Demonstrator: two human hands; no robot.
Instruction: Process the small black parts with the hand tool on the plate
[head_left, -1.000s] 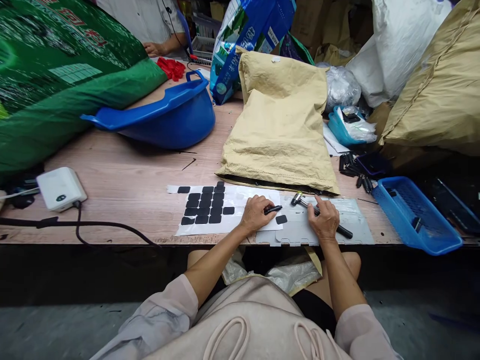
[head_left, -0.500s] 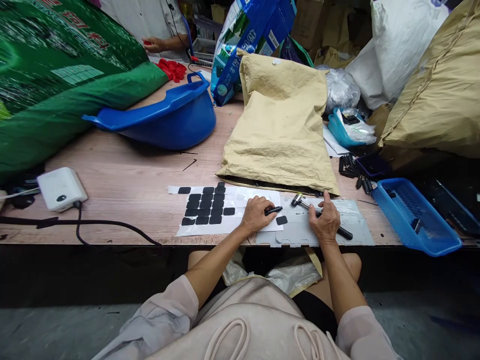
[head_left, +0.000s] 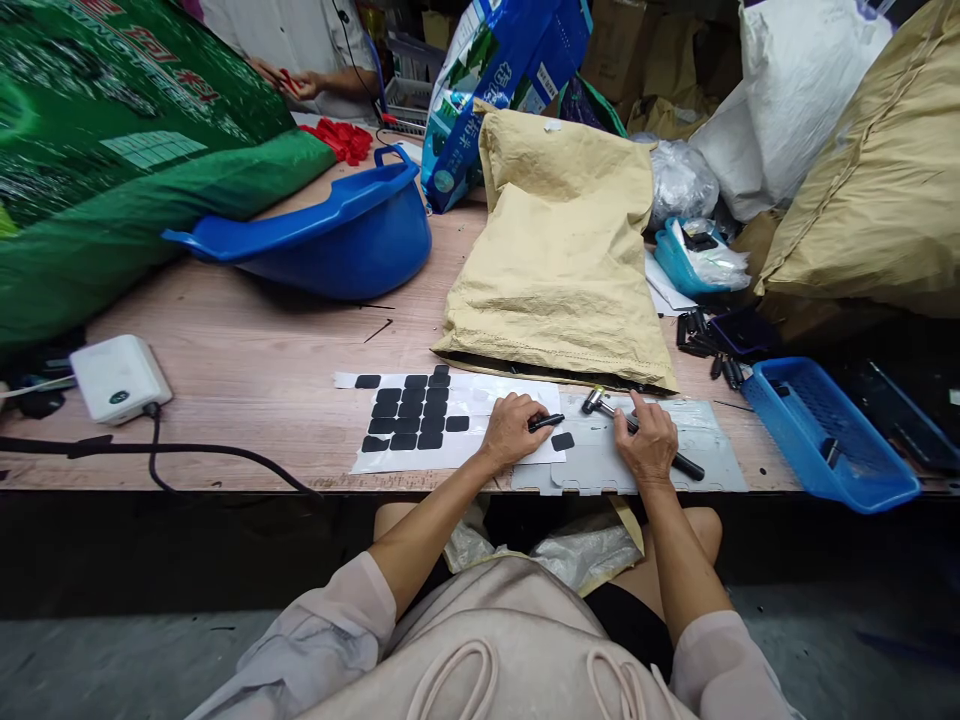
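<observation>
My left hand [head_left: 511, 428] is closed around a short black pen-like piece [head_left: 546, 422], low over a white sheet [head_left: 499, 388]. Rows of black rounded-square stickers [head_left: 410, 409] cover the left part of that sheet, and one loose black sticker [head_left: 562, 441] lies just right of my left hand. My right hand [head_left: 646, 438] grips the middle of a small hammer [head_left: 688, 466]. Its metal head points left, and its black handle end sticks out at lower right. Beneath the hammer is a grey board [head_left: 709, 440] at the table's front edge.
A tan paper sack [head_left: 562, 250] lies behind the sheet. The blue basin [head_left: 337, 240] and a white box with a cable [head_left: 120, 378] are on the left. At right stand a blue basket [head_left: 832, 440] and small black parts [head_left: 697, 335]. A co-worker's hands [head_left: 300, 85] show at the back.
The raised index finger of my right hand has come down toward the hammer. My left hand stays in place. A second co-worker's hand has come into view by a red piece.
</observation>
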